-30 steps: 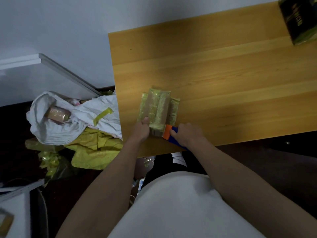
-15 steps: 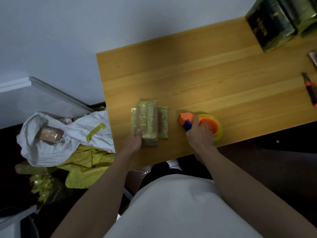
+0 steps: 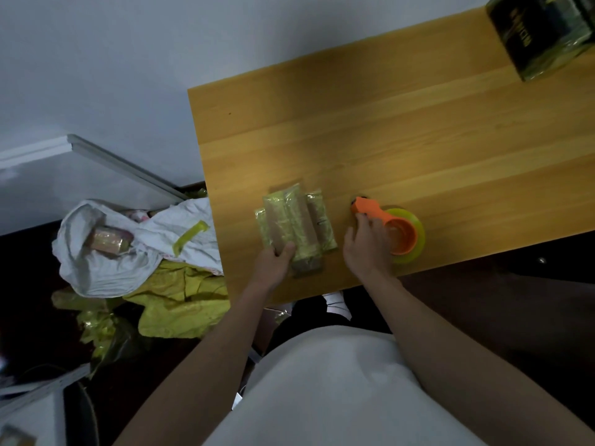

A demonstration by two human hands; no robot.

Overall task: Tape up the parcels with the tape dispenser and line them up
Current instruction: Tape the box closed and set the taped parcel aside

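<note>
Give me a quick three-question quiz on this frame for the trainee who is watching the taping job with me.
1. True or false: the tape dispenser lies on the wooden table.
2. Which hand holds the near end of the wrapped parcel: (a) left, (b) right, (c) neither?
3. Fill in: the dispenser lies to the ___ of the parcel.

Key:
1. True.
2. (a): the left hand grips it, thumb on top; the right hand touches the dispenser.
3. Right.

Dark box point(image 3: 544, 30) cut off at the top-right edge.
</note>
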